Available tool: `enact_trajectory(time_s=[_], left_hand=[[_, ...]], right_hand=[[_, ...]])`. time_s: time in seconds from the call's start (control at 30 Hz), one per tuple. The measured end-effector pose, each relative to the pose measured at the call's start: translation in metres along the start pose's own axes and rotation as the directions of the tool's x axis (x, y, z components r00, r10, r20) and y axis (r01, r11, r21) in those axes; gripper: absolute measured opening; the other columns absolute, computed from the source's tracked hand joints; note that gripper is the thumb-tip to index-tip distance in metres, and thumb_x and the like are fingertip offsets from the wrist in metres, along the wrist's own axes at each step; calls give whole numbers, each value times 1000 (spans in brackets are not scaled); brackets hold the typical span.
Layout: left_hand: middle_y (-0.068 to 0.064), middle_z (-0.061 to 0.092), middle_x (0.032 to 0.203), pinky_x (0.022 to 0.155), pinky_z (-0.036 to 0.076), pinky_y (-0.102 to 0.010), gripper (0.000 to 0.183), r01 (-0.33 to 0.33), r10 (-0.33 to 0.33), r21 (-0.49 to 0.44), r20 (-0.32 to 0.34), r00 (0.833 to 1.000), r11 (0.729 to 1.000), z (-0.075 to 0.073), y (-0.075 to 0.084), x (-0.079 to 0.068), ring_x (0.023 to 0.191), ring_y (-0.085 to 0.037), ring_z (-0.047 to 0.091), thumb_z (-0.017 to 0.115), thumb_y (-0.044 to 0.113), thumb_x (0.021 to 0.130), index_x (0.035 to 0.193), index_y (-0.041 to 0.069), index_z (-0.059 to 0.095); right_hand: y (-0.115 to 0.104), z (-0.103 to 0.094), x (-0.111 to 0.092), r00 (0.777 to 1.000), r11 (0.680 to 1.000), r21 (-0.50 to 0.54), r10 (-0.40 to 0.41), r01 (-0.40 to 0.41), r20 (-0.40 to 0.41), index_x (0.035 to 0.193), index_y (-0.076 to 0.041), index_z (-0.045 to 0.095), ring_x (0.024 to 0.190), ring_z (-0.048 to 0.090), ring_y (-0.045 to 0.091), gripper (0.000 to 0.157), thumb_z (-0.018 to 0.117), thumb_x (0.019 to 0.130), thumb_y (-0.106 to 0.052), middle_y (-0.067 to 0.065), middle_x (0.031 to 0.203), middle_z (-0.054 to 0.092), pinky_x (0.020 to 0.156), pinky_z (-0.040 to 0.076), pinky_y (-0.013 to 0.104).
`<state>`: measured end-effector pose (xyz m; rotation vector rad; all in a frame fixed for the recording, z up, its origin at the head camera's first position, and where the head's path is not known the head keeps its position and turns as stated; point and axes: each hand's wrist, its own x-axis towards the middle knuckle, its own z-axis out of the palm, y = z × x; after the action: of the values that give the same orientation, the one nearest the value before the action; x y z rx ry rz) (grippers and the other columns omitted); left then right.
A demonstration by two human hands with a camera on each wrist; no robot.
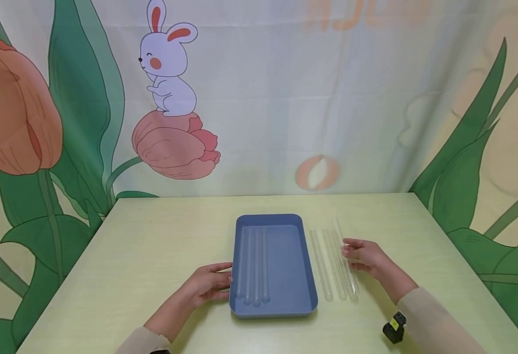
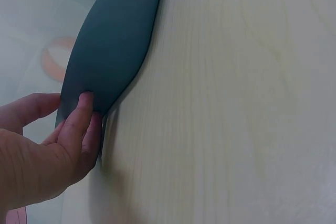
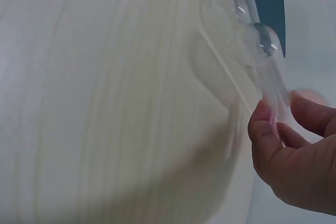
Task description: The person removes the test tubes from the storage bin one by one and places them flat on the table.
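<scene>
A clear test tube (image 1: pixel 351 283) is pinched between the thumb and fingers of my right hand (image 1: pixel 365 256), its rounded end toward me. In the right wrist view, that rounded end (image 3: pixel 261 45) overlaps another tube's end. More clear test tubes (image 1: pixel 322 268) lie side by side just left of this hand. Across the table, my left hand (image 1: pixel 207 284) rests its fingers against the left outer wall of a blue tray (image 1: pixel 289 275). The left wrist view shows the fingertips flat on the tray's wall (image 2: pixel 118 40). Several clear test tubes (image 1: pixel 256 265) lie lengthwise in the tray's left half.
The light wooden table (image 1: pixel 152 241) ends at a hanging cloth (image 1: pixel 259 98) printed with a rabbit and tulips. A small black device (image 1: pixel 394 328) sits beside the right sleeve.
</scene>
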<state>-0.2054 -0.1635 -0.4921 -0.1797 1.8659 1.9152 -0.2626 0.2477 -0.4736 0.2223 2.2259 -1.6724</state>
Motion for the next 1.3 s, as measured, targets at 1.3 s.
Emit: enact_trajectory(time_s=[1.3], left_hand=[[-34,46,152,85,64,-35,61,4,-4,3,-3,1000,1000,0,0,1,100,-16,71,59,-1,96,153,-8,39]], right_hand=[[-3,26,17,993,993,-80,82,-89,-87,145,13,43,79,56,9,53,62,96,4,12,108,58,63,53,20]])
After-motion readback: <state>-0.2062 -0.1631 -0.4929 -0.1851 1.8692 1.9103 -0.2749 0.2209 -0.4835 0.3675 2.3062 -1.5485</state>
